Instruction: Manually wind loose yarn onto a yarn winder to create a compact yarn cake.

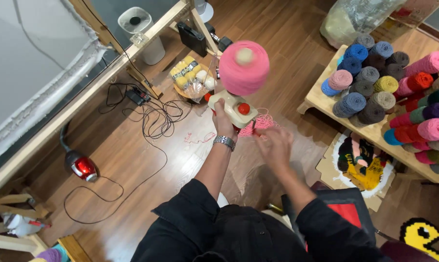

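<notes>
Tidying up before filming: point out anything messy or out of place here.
Loose pink yarn lies tangled beneath the yarn winder held by the left hand; another scrap sits on the floor, and black cables sprawl in loops nearby.

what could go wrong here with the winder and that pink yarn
The left hand alone holds the winder in the air, so the top-heavy pink cone might tip or wobble off. The right hand is blurred in motion beside the loose pink yarn, which might tangle. Cables on the floor could snag any yarn that falls.
</notes>
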